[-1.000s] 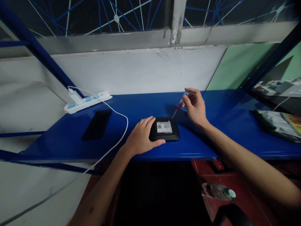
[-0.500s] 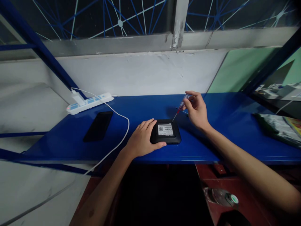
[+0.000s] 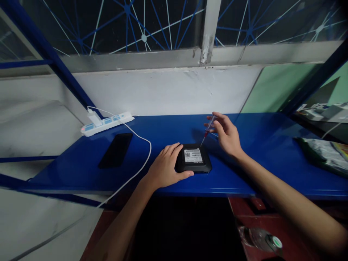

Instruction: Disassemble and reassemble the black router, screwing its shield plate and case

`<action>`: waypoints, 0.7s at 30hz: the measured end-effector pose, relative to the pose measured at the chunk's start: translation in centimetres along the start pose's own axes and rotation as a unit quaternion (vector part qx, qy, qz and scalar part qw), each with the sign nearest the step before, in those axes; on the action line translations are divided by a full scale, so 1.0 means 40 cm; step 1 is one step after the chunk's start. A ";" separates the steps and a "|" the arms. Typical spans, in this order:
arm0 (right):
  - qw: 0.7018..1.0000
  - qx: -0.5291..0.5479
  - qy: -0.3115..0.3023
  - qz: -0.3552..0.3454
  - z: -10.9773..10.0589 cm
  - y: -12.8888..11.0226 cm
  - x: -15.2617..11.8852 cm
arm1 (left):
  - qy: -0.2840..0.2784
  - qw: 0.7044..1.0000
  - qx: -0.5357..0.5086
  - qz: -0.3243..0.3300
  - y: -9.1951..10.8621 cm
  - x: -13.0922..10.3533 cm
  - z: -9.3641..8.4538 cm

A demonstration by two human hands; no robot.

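Observation:
A flat black device with rounded corners lies on the blue table, its white printed label facing up. My left hand grips it by the left side, fingers along the far edge and thumb along the near edge. In my right hand is a screwdriver with a clear handle and a red collar, held between thumb and fingers. The screwdriver slants down, and its tip meets the device near the far right corner. Whatever sits under the tip is too small to make out.
To the left lie a black phone and a white power strip with a charger plugged in. A white cable loops across the table. A shiny plastic packet lies at right; a bottle is below the table edge.
The view has tipped slightly up, so everything sits lower in the picture. My right fingers have shifted on the screwdriver handle and are more spread. The device stays under my left hand.

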State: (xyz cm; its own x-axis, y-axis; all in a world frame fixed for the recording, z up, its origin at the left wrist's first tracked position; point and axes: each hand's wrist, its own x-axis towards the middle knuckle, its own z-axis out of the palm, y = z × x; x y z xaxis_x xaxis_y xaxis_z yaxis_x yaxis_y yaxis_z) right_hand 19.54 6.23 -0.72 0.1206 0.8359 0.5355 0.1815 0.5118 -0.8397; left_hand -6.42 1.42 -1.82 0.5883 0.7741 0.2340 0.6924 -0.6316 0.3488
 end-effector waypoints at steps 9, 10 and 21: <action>0.999 0.027 0.022 0.014 -0.002 -0.006 0.010 | 0.000 1.000 0.005 -0.003 0.000 0.000 0.000; 0.999 0.026 0.023 0.013 -0.002 -0.009 0.010 | 0.000 1.000 0.006 -0.003 -0.001 0.000 0.001; 1.000 -0.014 0.024 0.000 -0.003 -0.010 0.004 | -0.003 1.000 0.011 -0.005 -0.001 0.001 0.001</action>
State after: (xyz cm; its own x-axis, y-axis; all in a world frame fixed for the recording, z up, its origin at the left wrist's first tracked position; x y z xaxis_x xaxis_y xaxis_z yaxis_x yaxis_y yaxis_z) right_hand 19.60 6.11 -0.28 0.1676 0.8246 0.5404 0.2082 0.5062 -0.8369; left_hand -6.40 1.48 -1.84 0.5841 0.7801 0.2244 0.7069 -0.6247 0.3316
